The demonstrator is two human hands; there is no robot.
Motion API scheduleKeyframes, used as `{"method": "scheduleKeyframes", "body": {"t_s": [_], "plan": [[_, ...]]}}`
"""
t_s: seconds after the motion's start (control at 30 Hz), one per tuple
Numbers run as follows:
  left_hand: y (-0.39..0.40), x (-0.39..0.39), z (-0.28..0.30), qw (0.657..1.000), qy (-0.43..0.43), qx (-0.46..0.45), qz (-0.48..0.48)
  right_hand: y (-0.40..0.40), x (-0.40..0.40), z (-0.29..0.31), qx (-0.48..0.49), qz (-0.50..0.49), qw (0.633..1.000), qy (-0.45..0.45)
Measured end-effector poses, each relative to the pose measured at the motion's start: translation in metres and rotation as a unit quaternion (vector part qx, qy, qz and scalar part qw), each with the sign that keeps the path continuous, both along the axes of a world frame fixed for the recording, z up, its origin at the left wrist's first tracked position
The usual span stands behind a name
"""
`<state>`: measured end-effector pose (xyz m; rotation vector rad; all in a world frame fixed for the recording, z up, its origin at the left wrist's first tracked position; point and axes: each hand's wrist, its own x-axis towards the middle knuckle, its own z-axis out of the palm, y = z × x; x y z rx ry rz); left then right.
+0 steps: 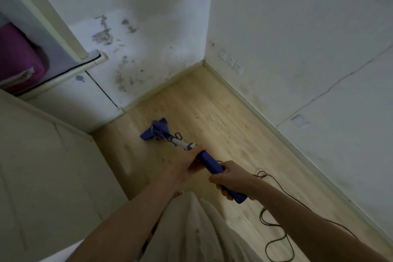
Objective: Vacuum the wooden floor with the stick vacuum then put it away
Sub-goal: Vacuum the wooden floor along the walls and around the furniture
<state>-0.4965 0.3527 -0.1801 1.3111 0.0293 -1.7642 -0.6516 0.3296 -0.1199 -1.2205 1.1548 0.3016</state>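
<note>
No text, label or number can be read anywhere

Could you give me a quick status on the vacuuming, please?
Left hand and right hand both grip the stick vacuum handle. Head down on wooden floor near the corner. Power cord trails loose behind on the right.

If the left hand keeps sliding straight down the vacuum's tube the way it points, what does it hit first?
Probably the white collar just ahead of the left hand on the vacuum; depth is hard to judge.
</note>
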Motion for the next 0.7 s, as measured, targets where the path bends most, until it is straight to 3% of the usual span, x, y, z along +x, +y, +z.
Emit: {"method": "scheduleKeyframes", "body": {"t_s": [0.43,0.7], "plan": [[0.005,-0.194,0.073,0.984,-0.078,0.005,-0.163,0.062,-0.187,0.064,-0.028,-0.18,0.982,-0.049],[0.019,-0.305,0.089,0.955,-0.061,0.035,-0.289,0.117,-0.272,0.078,-0.02,-0.355,0.934,-0.037]]}}
